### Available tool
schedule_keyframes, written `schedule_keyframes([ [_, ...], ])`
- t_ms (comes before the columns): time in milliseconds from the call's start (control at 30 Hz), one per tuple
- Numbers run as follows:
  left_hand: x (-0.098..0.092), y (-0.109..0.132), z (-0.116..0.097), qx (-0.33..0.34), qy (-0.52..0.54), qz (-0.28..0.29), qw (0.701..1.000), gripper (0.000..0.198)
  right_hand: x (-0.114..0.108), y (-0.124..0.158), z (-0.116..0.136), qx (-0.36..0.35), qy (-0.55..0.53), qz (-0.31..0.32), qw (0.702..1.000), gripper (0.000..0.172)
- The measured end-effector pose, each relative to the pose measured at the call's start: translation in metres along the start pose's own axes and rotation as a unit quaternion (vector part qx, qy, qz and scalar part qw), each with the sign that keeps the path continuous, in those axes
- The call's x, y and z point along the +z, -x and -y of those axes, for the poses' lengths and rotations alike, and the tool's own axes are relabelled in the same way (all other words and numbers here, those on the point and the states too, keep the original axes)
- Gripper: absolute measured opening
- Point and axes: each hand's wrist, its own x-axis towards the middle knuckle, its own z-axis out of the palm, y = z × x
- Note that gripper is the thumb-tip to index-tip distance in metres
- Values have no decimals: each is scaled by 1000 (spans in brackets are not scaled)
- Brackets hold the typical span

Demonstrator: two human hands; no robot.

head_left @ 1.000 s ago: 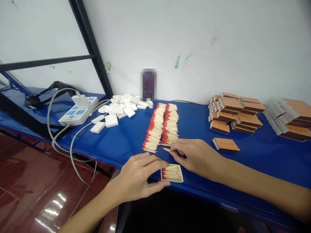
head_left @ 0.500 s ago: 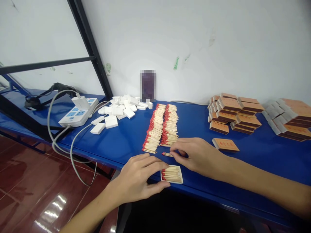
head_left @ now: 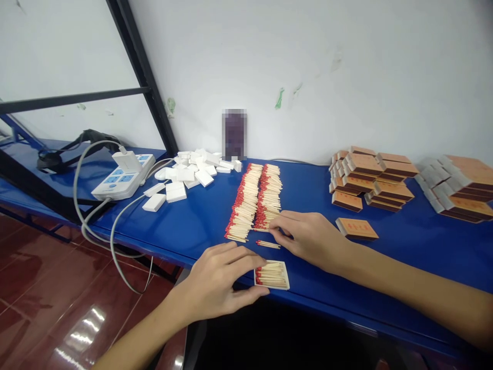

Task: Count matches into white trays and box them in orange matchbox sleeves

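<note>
My left hand (head_left: 221, 280) grips a small white tray (head_left: 287, 277) by its left end, forefinger on the far side and thumb on the near side, at the table's front edge. Red-tipped matches (head_left: 271, 276) lie side by side in it. My right hand (head_left: 304, 234) has its thumb and forefinger pinched at the near end of the right match row (head_left: 270, 192); what is between the fingertips is too small to tell. A few loose matches (head_left: 268, 244) lie just below those fingers. The left match row (head_left: 245, 200) runs alongside.
White blocks (head_left: 176, 191) are heaped at the back left, beside a power strip (head_left: 123, 180) with cables. Stacked matchboxes (head_left: 362, 164) stand at the back right, more (head_left: 468, 177) further right. One matchbox (head_left: 356, 228) lies near my right forearm.
My right hand has moved slightly up, off the loose matches to the near end of the right row. The loose matches are now fully visible. My left hand keeps its place on the tray.
</note>
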Motion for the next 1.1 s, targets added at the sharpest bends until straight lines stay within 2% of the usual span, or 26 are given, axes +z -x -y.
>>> schedule_keyframes([
  [133, 0, -1, 1, -1, -1, -1, 1000, 25, 1, 1, 1, -5, -49, -6, 999, 18],
  [500, 1, 1, 0, 0, -9, -1, 1000, 25, -2, 4, 2, 0, -54, -19, 998, 8],
  [600, 1, 1, 1, 0, -7, -1, 1000, 25, -3, 5, 1, 11, -44, -27, 999, 10],
  [667, 1, 1, 2, 3, -7, -5, 1000, 25, -3, 5, 1, 5, -49, -17, 999, 6],
  [900, 1, 1, 2, 6, -7, -4, 1000, 25, -6, 4, 4, -7, -88, 15, 996, 13],
  [1100, 1, 0, 1, 4, -8, -5, 1000, 25, -10, 5, 6, 1, -91, 18, 996, 13],
])
